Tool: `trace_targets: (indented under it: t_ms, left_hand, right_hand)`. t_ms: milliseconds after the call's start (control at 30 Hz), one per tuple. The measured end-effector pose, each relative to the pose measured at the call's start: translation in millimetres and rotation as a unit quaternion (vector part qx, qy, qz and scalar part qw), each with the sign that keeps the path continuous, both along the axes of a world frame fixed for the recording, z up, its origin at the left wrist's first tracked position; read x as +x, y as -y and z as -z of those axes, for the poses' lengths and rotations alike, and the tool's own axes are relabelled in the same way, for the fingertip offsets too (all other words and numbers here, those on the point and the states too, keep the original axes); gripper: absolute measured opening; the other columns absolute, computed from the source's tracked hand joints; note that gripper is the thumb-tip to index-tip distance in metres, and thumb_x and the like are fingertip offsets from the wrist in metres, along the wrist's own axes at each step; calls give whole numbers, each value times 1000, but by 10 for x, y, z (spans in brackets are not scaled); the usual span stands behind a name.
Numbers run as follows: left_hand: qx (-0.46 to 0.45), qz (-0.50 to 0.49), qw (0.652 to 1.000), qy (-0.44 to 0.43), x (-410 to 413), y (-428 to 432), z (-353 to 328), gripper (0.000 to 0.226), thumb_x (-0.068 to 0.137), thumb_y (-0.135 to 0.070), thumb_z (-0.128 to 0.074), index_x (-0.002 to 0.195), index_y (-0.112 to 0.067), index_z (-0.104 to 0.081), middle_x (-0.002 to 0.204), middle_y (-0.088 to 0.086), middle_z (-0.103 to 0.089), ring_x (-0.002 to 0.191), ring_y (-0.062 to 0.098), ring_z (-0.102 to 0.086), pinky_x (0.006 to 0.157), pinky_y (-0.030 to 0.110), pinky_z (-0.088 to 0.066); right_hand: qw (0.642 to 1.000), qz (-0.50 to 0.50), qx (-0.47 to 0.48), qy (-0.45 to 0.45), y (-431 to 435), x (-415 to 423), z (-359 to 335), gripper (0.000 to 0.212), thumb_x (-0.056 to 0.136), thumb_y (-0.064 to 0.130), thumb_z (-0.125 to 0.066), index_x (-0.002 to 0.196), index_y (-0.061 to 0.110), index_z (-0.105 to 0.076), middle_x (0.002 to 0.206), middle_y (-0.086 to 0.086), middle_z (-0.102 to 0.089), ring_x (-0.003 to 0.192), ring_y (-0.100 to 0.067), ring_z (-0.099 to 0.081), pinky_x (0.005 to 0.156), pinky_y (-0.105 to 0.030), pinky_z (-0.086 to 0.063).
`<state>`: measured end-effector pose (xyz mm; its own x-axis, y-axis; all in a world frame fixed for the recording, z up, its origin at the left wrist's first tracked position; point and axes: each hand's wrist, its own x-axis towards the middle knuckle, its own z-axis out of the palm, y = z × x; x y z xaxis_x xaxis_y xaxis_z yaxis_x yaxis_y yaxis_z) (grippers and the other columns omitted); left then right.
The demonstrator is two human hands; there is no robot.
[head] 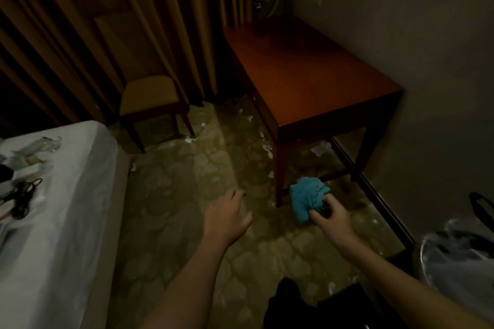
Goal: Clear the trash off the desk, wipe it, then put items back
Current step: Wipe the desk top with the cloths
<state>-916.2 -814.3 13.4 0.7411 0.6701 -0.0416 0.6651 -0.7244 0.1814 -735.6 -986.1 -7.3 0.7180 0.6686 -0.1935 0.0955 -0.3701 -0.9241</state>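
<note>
Head view, dim room. Blue cloth (307, 199) bunched in right hand (331, 218), fingers curled round it, low beside near corner leg of wooden desk (307, 69). Left hand (227, 219) holding nothing, fingers loosely spread, left of cloth. Paper scraps (319, 148) on carpet (173, 195) beneath desk's near edge.

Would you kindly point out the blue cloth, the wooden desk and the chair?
blue cloth (307, 199): head view, on its bunched middle.
wooden desk (307, 75): head view, on the bare top.
chair (149, 95): head view, on the seat cushion.
</note>
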Motion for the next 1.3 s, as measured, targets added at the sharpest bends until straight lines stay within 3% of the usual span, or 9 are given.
trace_targets:
  t_ms: [200, 533, 667, 767, 900, 967, 1033, 1100, 1300]
  left_hand:
    - [4, -28, 1000, 10, 781, -1036, -130, 51, 89, -52, -47, 134, -29, -42, 126, -7, -49, 114, 13, -52, 85, 30, -43]
    - [-19, 7, 1000, -5, 1986, -2515, 56, 53, 89, -53, -46, 136, -30, -39, 127, -7, -46, 115, 11, -51, 85, 30, -43]
    - [-38, 43, 998, -26, 2568, -3159, 287, 54, 89, -52, -46, 137, -28, -38, 130, -6, -45, 117, 13, -51, 88, 31, -44]
    - [-38, 88, 995, -42, 3010, -3647, 321, 55, 90, -51, -45, 139, -27, -36, 133, -5, -43, 118, 16, -50, 89, 33, -43]
    - [-20, 143, 988, -57, 3721, -4428, 308, 56, 90, -52, -45, 139, -28, -35, 135, -5, -42, 118, 17, -50, 92, 34, -44]
    - [-24, 161, 985, -54, 4063, -4664, 314, 55, 89, -53, -46, 138, -28, -36, 133, -6, -43, 116, 16, -51, 88, 34, -46]
    - [-38, 179, 982, -51, 4346, -4750, 356, 52, 89, -53, -47, 135, -29, -38, 131, -6, -45, 113, 15, -52, 84, 33, -47]
    - [-48, 212, 974, -57, 4560, -4736, 425, 51, 90, -52, -46, 134, -29, -38, 130, -5, -45, 114, 15, -51, 85, 32, -45]
    - [-71, 297, 948, -86, 5078, -4554, 673, 53, 92, -50, -45, 139, -29, -32, 140, -4, -36, 122, 14, -42, 98, 30, -40]
  right_hand:
    - [1000, -19, 2, 3, -997, 886, -155, 19, 88, 6, -62, 102, 17, -54, 105, 7, -55, 102, -14, -58, 78, -28, -55]
    - [999, 17, -28, -3, -2423, 2206, -161, 23, 86, 5, -63, 93, 23, -52, 111, 1, -56, 105, -15, -57, 73, -23, -53]
    - [998, 50, -48, -5, -2937, 2640, 17, 20, 86, 3, -62, 97, 17, -53, 114, -1, -55, 105, -16, -56, 67, -19, -53]
    - [996, 56, -72, 22, -3274, 3003, 6, 17, 84, 0, -64, 92, 12, -54, 103, -2, -58, 99, -21, -59, 64, -19, -50]
    - [990, 75, -116, 8, -3741, 3521, -36, 21, 83, 2, -67, 86, 18, -54, 98, -6, -60, 95, -31, -60, 81, -47, -53]
    - [977, 118, -177, 13, -3864, 3709, -22, 26, 83, 5, -68, 105, 11, -56, 114, -13, -55, 106, -31, -55, 90, -44, -49]
    - [947, 169, -273, 34, -3934, 3803, -2, 56, 83, 13, -69, 131, 7, -43, 136, -15, -38, 123, -31, -42, 100, -39, -40]
    - [926, 186, -321, 63, -4005, 3793, -4, 70, 84, 22, -69, 142, 13, -31, 144, -11, -27, 131, -29, -30, 107, -40, -33]
    - [913, 59, -358, 186, -4228, 3821, 264, 59, 93, 35, -52, 146, 35, -26, 155, 0, -18, 142, -23, -16, 116, -43, -18]
